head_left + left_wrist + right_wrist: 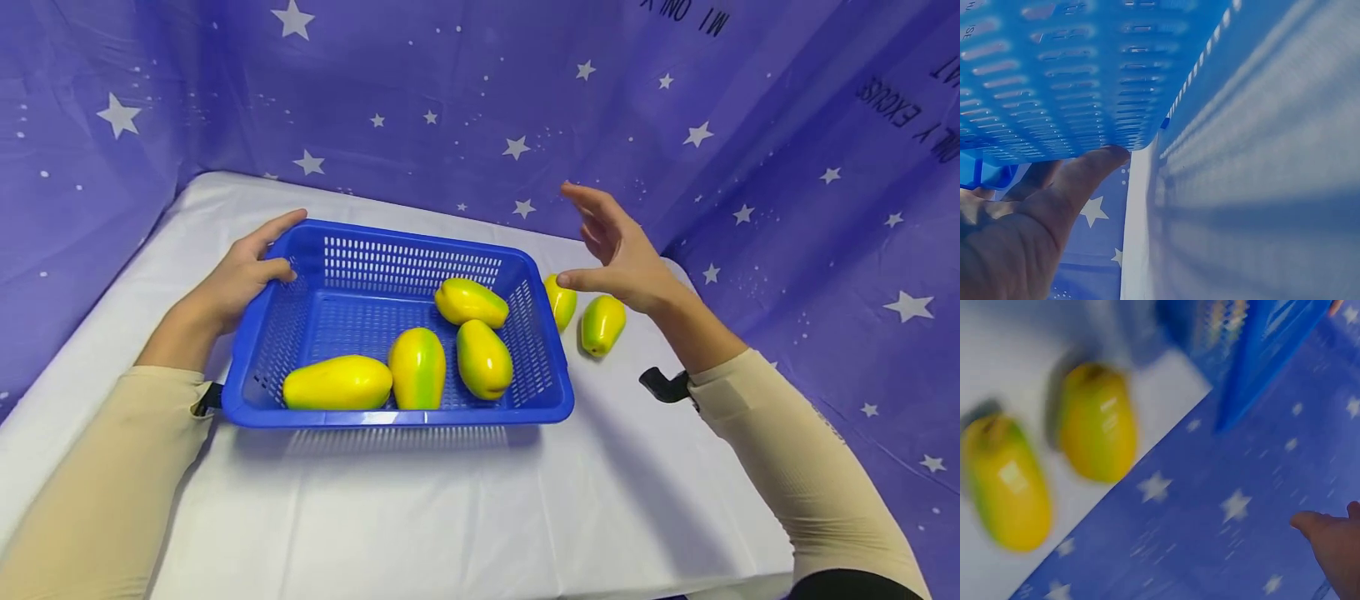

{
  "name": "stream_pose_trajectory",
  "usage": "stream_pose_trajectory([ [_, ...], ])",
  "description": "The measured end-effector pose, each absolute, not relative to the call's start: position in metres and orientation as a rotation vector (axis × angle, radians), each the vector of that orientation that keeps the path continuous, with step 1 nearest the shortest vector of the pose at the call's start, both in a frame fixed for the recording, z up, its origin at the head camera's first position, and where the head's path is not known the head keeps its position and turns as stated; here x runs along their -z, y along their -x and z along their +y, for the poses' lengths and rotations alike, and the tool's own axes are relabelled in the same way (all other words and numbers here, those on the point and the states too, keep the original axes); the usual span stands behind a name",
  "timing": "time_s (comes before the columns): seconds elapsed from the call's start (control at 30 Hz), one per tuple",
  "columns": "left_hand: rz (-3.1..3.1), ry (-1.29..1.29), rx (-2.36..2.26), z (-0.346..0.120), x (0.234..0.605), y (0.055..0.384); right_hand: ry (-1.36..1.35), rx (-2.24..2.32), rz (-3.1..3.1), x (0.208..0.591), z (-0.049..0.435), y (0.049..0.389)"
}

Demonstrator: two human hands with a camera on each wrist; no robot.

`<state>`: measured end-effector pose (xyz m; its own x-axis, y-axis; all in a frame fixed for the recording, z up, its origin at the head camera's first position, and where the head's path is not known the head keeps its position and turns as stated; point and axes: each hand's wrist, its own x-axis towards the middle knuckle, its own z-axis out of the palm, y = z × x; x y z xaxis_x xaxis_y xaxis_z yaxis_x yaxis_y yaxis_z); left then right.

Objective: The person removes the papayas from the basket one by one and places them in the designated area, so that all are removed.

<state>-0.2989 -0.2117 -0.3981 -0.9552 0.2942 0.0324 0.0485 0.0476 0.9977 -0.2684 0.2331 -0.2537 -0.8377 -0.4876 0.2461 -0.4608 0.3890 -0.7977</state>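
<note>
My left hand (238,279) grips the left rim of a blue plastic basket (397,418), its thumb over the inner side of the wall. The left wrist view shows the slotted basket wall (1066,81) right above that hand (1035,225). Inside the basket lie several yellow-green papayas (417,367), most of them toward the front and right. To the right of the basket, my right hand (622,258) is raised with its fingers spread and nothing in it. Below it, two more papayas (1099,424) rest on the table, one partly hidden by the thumb and basket rim.
A white cloth covers the table (390,517). Behind it and at the sides hangs a purple curtain (450,75) with white stars. The table's back edge runs close behind the basket and the two loose papayas.
</note>
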Motion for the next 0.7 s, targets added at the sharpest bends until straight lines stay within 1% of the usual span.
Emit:
stream_pose_trajectory([
  [0.23,2.146,-0.355,-2.016,-0.212,0.398,0.299,1.183,1.46,2.435,0.247,0.169,0.263],
  [0.37,2.162,-0.358,-2.008,-0.211,0.397,0.299,1.277,1.47,2.359,0.249,0.142,0.261],
  [0.53,2.195,-0.371,-1.984,-0.21,0.396,0.299,1.269,1.419,2.312,0.256,0.119,0.259],
  [0.7,2.202,-0.372,-1.984,-0.212,0.396,0.297,1.198,1.164,2.306,0.272,0.105,0.26],
])
